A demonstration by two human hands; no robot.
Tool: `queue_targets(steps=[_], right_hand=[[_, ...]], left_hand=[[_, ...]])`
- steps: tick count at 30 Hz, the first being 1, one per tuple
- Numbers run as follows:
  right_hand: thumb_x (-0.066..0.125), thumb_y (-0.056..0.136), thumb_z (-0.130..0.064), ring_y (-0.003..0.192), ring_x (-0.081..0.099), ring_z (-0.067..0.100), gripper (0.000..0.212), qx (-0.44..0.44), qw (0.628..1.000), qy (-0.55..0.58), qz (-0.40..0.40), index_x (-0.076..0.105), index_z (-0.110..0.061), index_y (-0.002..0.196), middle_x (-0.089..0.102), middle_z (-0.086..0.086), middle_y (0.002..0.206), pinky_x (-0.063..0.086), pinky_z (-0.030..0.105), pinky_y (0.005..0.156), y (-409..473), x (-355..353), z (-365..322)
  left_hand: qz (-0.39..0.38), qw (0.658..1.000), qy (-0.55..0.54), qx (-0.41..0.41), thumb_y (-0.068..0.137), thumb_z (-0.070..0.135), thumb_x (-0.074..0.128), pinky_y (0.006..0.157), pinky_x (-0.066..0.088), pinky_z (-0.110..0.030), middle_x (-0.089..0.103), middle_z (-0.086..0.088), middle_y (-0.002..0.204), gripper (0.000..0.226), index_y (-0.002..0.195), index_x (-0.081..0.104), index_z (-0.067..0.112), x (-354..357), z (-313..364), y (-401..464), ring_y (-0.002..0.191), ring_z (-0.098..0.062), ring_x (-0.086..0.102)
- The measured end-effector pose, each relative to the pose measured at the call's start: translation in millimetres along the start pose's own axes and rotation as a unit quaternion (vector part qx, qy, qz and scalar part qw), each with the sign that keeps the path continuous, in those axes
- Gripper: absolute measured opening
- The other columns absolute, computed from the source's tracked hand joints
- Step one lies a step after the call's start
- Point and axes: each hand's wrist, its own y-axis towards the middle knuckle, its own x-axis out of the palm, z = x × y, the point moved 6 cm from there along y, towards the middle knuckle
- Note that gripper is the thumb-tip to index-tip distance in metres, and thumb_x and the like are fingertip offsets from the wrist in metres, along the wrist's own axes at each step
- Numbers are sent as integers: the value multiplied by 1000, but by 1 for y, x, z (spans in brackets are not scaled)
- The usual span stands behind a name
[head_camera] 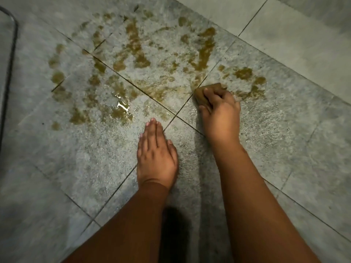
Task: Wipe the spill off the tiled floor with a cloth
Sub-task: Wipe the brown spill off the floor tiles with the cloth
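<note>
Grey speckled tiles make up the tiled floor [284,149], crossed by dark grout lines that run diagonally through the head view. Across the upper middle of it the spill [136,48] is spread as brownish-yellow streaks and blotches, reaching from the left tiles to just beyond the right hand, with a wet, glinting puddle [121,109] lying at its near left edge. Much of the liquid is smeared into arcs (a sign, it may be judged, that wiping is under way but far from finished), while the tiles nearest the person look damp and largely free of colour.

At the far left edge a dark curved tube [13,35] is seen; what it belongs to cannot be told.

The left hand [156,154] is laid flat on the floor just below the spill, its fingers [152,130] straight and pressed together, apparently as a brace. The right hand [218,109] is set further forward, at the crossing of two grout lines, and its fingers [210,93] are curled round the cloth [207,92], a small brown wad pressed to the tile at the lower right edge of the spill.

The step in hand is judged to be the wiping stroke itself. For the next move, the cloth would need to be drawn through the thick streaks above and to the left, and since it already looks soaked and stained, wringing or refolding may be called for before the puddle can be taken up.
</note>
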Motion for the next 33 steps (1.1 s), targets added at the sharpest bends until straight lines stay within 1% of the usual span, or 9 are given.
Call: queue_targets(steps=[4, 10, 15, 20, 23, 26, 28, 30, 33], right_hand=[[62, 91, -27, 116, 40, 29, 45, -7, 1000, 6, -29, 54, -26, 136, 45, 4, 137, 32, 31, 98, -38, -7, 11], [66, 87, -24, 113, 48, 32, 45, -1, 999, 19, -40, 59, -22, 131, 50, 8, 127, 41, 35, 100, -33, -4, 14], [64, 90, -25, 118, 43, 29, 43, 8, 999, 38, -35, 58, -24, 132, 48, 4, 135, 34, 28, 99, -50, -9, 16], [61, 91, -24, 114, 45, 32, 41, 11, 997, 29, -69, 57, -25, 133, 45, 4, 137, 36, 30, 96, -96, -10, 16], [58, 93, -24, 113, 45, 34, 38, 5, 995, 7, -95, 57, -26, 132, 45, 7, 134, 36, 30, 93, -106, -12, 15], [57, 90, -24, 105, 54, 36, 29, 7, 989, -8, -144, 68, -25, 116, 54, 11, 124, 42, 28, 83, -92, -10, 14], [58, 88, -28, 95, 60, 35, 25, 25, 981, -13, -190, 72, -16, 105, 64, 14, 112, 49, 30, 78, -85, -16, 9], [60, 90, -32, 90, 64, 32, 29, 16, 967, -39, -250, 71, -9, 104, 69, 15, 102, 54, 34, 79, -86, -25, -1], [60, 92, -41, 92, 64, 28, 37, -23, 952, -65, -298, 70, -9, 109, 70, 12, 101, 54, 36, 82, -81, -52, -21]], left_hand=[[0, 1000, -4, 0, 97, 32, 23, 119, 10, -34, 22, -8, 159, 59, 150, 27, 6, -1, 1, -1, 147, -21, 18], [-10, 1000, 1, 1, 98, 32, 24, 117, 0, -29, 15, -6, 161, 59, 153, 20, 8, -1, 1, -1, 148, -18, 10], [-4, 1000, -18, -6, 101, 30, 29, 117, 0, -29, 11, -5, 162, 57, 154, 17, 9, -3, 1, -4, 149, -18, 7], [-4, 999, -30, -10, 101, 30, 30, 118, 3, -31, 12, -5, 162, 56, 153, 20, 10, -5, 2, -4, 148, -20, 10], [-29, 999, -30, 2, 103, 31, 27, 118, 2, -31, 8, -7, 162, 56, 153, 17, 9, -8, 3, -8, 149, -21, 7], [-73, 996, -19, 38, 104, 35, 26, 119, 2, -34, 3, -8, 163, 57, 153, 13, 9, -19, 0, -18, 149, -22, 2], [-77, 996, 5, 39, 104, 37, 25, 119, 4, -36, 4, -8, 162, 57, 153, 14, 10, -33, -3, -31, 149, -23, 2], [-85, 995, 32, 42, 104, 40, 23, 119, 5, -37, 5, -8, 162, 57, 153, 16, 12, -48, -3, -45, 149, -23, 3], [-106, 992, 51, 49, 104, 42, 22, 118, 7, -39, 8, -8, 162, 56, 152, 18, 14, -68, -1, -58, 149, -23, 5]])
